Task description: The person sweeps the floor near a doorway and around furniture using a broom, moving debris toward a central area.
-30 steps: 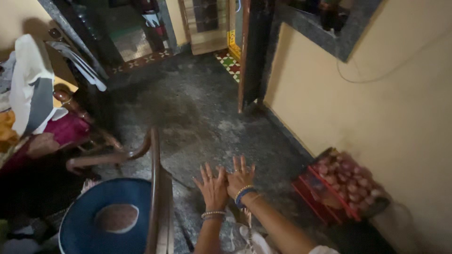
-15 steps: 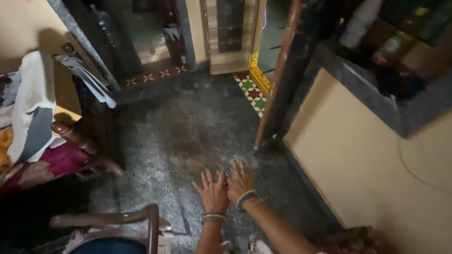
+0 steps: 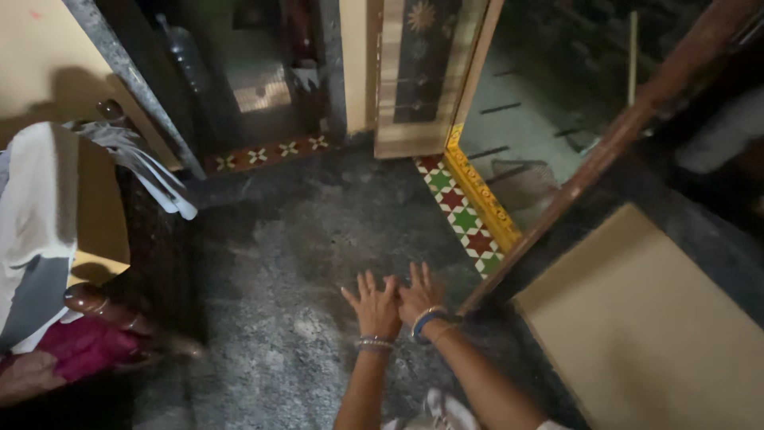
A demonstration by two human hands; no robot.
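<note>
Since the earlier frames the view has swung up and to the right: the blue seat and the red crate have gone out of sight, and a doorway with a patterned tile strip now fills the upper middle. Both hands have kept their pose, held out side by side over the dark stone floor. Left hand and right hand are spread flat, palms down, fingers fanned wide, their inner edges touching or nearly so; neither has hold of anything. Whether the palms rest on the floor or hang above it cannot be told. Thin bangles ring the left wrist, and a blue and white bangle rings the right. Just right of the right hand runs the foot of a brown wooden door frame, with the tile strip just beyond the fingertips. Well apart to the left stands a dark wooden chair draped with white cloth and holding a pink cloth.
</note>
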